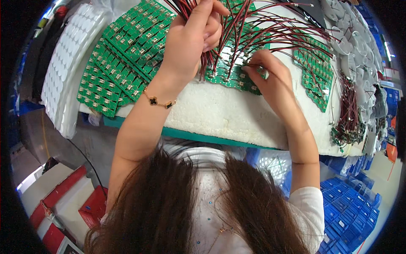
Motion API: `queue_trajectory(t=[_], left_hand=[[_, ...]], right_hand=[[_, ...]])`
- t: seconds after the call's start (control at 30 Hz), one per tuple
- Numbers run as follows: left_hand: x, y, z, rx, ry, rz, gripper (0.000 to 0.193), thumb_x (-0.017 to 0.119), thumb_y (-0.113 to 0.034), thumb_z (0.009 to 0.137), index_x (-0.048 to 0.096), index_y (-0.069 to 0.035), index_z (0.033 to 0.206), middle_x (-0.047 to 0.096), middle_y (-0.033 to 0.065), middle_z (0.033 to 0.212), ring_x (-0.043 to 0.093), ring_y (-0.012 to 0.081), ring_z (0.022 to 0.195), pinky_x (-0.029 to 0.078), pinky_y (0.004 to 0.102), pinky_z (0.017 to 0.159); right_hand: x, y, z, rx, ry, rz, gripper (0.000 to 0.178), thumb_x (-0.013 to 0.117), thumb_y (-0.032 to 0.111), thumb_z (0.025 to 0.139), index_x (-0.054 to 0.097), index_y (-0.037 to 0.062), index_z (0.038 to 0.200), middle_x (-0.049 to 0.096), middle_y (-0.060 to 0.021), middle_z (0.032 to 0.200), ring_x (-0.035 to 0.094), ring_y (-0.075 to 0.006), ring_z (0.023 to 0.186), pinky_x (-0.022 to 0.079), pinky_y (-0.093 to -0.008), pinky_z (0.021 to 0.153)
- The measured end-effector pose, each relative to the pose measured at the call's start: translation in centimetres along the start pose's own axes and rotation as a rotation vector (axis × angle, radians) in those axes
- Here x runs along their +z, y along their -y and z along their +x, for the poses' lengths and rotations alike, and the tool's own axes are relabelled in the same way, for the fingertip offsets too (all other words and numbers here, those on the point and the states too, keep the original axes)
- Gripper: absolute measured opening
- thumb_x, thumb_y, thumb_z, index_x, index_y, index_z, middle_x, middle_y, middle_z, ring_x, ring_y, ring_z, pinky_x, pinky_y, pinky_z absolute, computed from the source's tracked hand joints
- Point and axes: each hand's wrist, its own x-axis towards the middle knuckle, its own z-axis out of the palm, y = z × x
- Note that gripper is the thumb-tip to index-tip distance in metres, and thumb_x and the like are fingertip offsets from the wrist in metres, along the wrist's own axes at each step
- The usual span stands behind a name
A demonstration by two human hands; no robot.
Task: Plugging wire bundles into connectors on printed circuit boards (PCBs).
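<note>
My left hand [192, 40] is closed around a bundle of thin red-and-black wires [179, 7], raised over the green circuit board panels. Some wire ends hang below the fist, and several wires are joined to the middle panel [220, 79] by small white plugs. At that panel's right side, my right hand [275, 80] pinches what looks like the end of a wire; the fingertips hide most of it. More wires [279, 34] fan out to the right. Stacked green panels [131, 46] lie left of my left hand, and another panel [315, 70] lies to the right.
A white padded mat [228, 112] covers the table, with a green front edge [198, 136]. A sheet of white round pieces [76, 55] stands at the left. Grey-white round parts [363, 76] and a wire bundle with small boards [349, 114] lie right. Blue bins [351, 207] stand lower right.
</note>
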Motion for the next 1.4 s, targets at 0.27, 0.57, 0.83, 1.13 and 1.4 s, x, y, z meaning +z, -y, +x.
queue_trajectory(t=[0.27,0.57,0.83,1.13,1.4], left_hand=[[0.5,-0.9,-0.6,-0.037,0.057,-0.105,0.032,0.029,-0.024,0.104,0.048,-0.003,0.089,0.025,-0.0042,0.051,0.022,0.0064,0.040,0.022,0.0223,0.039],[0.5,-1.7,-0.7,-0.057,0.140,-0.108,0.033,0.027,-0.024,0.104,0.048,-0.003,0.089,0.026,-0.0043,0.051,0.022,0.0066,0.040,0.022,0.0222,0.040],[-1.1,0.5,2.6,0.639,0.901,0.043,0.032,0.033,-0.025,0.103,0.052,-0.003,0.090,0.038,-0.0019,0.055,0.034,0.0074,0.044,0.031,0.0216,0.043],[0.5,-1.2,-0.7,-0.160,0.121,0.321,0.026,0.053,-0.029,0.096,0.058,-0.004,0.091,0.036,-0.0053,0.055,0.032,0.0035,0.047,0.024,0.0225,0.043],[-0.3,-0.9,-0.2,-0.195,0.081,0.184,0.028,0.040,-0.028,0.101,0.049,-0.008,0.085,0.037,-0.0050,0.056,0.032,0.0048,0.046,0.027,0.0208,0.043]], right_hand=[[-0.4,1.6,1.7,0.477,-0.186,0.965,0.018,0.059,0.020,0.093,0.061,0.0021,0.088,0.064,-0.0047,0.082,0.055,-0.0063,0.068,0.041,-0.0198,0.056],[1.9,3.1,1.8,0.029,0.040,0.137,0.013,0.069,0.008,0.083,0.063,0.0003,0.091,0.055,0.0000,0.083,0.050,-0.0053,0.065,0.041,-0.0216,0.058],[1.1,3.4,1.5,0.296,0.148,0.395,0.013,0.069,0.010,0.084,0.061,-0.0005,0.084,0.059,0.0005,0.077,0.053,-0.0059,0.068,0.043,-0.0208,0.060],[-3.2,2.6,0.5,0.275,0.377,1.130,0.023,0.072,0.016,0.074,0.052,0.0080,0.069,0.059,-0.0119,0.088,0.058,-0.0188,0.072,0.046,-0.0268,0.060],[-3.9,-0.6,-0.9,0.049,0.383,1.587,0.031,0.080,0.002,0.063,0.052,0.0103,0.069,0.057,-0.0026,0.065,0.048,-0.0113,0.059,0.039,-0.0213,0.046]])
